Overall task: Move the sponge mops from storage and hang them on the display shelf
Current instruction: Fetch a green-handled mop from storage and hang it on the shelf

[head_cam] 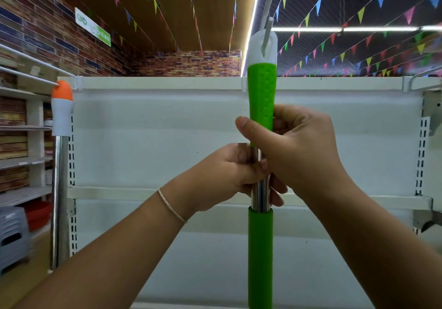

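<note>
We count 2 sponge mops: 1 w/ green handle (262,88), 1 w/ orange-capped handle (61,107). Hands: 2, i.e. left hand (227,172) and right hand (296,146). White hook rods: 3, i.e. 1 centre rod (269,16) and 2 left rods (31,69). Cord bracelet (171,207): 1. Green wall sign (93,27): 1. Grey plastic stool stack (13,234): 1. Red basin (39,214): 1.

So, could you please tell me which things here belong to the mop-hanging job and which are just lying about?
Job:
- green mop handle, gripped by both hands
- left hand
- right hand
- white hook rod through its cap
- orange-capped mop, already hung
- display shelf

Lying about:
- grey stools
- red basin
- bunting
</note>
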The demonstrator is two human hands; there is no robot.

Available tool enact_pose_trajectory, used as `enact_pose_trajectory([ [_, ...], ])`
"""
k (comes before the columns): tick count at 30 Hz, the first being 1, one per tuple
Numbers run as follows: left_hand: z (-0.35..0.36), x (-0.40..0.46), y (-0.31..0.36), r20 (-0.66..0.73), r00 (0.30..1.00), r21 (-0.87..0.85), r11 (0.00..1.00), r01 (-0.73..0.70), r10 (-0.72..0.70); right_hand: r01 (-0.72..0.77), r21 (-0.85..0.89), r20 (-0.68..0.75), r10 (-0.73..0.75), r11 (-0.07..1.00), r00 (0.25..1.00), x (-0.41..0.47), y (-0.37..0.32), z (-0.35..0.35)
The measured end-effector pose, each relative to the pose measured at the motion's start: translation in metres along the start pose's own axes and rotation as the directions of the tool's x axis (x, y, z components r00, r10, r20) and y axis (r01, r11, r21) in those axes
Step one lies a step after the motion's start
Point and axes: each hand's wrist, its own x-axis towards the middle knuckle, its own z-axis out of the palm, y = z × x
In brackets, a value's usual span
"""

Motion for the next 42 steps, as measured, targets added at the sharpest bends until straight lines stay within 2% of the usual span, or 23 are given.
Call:
enact_pose_trajectory([
  [6, -0.004, 0.012, -0.023, -0.034, 0.997, -0.017, 0.997, 0.073, -0.074, -0.140, 0.074, 0.055, 0.136, 0.987, 0.989, 0.004, 0.028, 0.006],
  [11, -0.009, 0.028, -0.039, -0.128, 0.981, -0.028, 0.989, 0.142, -0.144, -0.179, -0.012, 0.043, 0.179, 0.984, 0.983, 0.018, 0.053, 0.017],
  [15, -0.007, 0.042, -0.053, -0.262, 0.944, -0.075, 0.980, 0.185, -0.198, -0.252, -0.110, 0.050, 0.259, 0.961, 0.965, 0.035, 0.073, 0.025],
  [18, -0.009, 0.053, -0.059, -0.310, 0.924, -0.086, 0.974, 0.208, -0.225, -0.291, -0.160, 0.038, 0.300, 0.943, 0.953, 0.046, 0.086, 0.030],
  [24, -0.012, 0.074, -0.074, -0.408, 0.876, -0.061, 0.965, 0.254, -0.256, -0.377, -0.191, 0.062, 0.394, 0.906, 0.917, 0.061, 0.106, 0.035],
  [29, -0.011, 0.079, -0.082, -0.449, 0.860, -0.034, 0.966, 0.257, -0.244, -0.390, -0.168, 0.059, 0.404, 0.906, 0.913, 0.063, 0.116, 0.037],
  [35, 0.005, 0.073, -0.084, -0.545, 0.800, -0.060, 0.964, 0.260, -0.250, -0.379, -0.163, 0.052, 0.392, 0.911, 0.919, 0.054, 0.116, 0.040],
  [42, 0.026, 0.023, -0.089, -0.566, 0.758, -0.041, 0.929, 0.368, -0.325, -0.370, -0.211, 0.045, 0.387, 0.905, 0.921, 0.002, 0.121, 0.036],
])
